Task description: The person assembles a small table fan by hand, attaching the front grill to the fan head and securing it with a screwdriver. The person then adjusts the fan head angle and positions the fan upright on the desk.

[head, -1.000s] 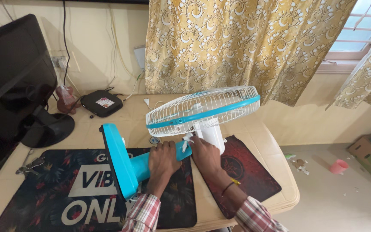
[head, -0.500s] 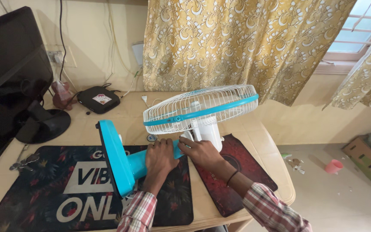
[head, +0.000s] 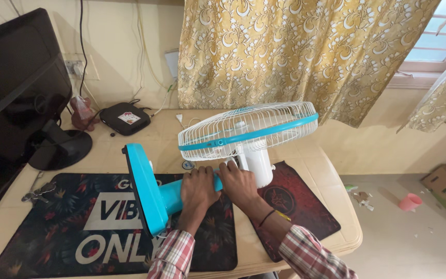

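Hands (head: 198,187) (head: 237,182) clasp smooth turquoise plastic fan stem (head: 179,194), wire-grille head (head: 247,129) above.

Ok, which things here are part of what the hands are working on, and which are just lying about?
In hand:
table fan, lying on its side
left hand around its blue stand
right hand at the stand's joint

Lying about:
monitor
keys
black box
desk mats
pink cup on the floor
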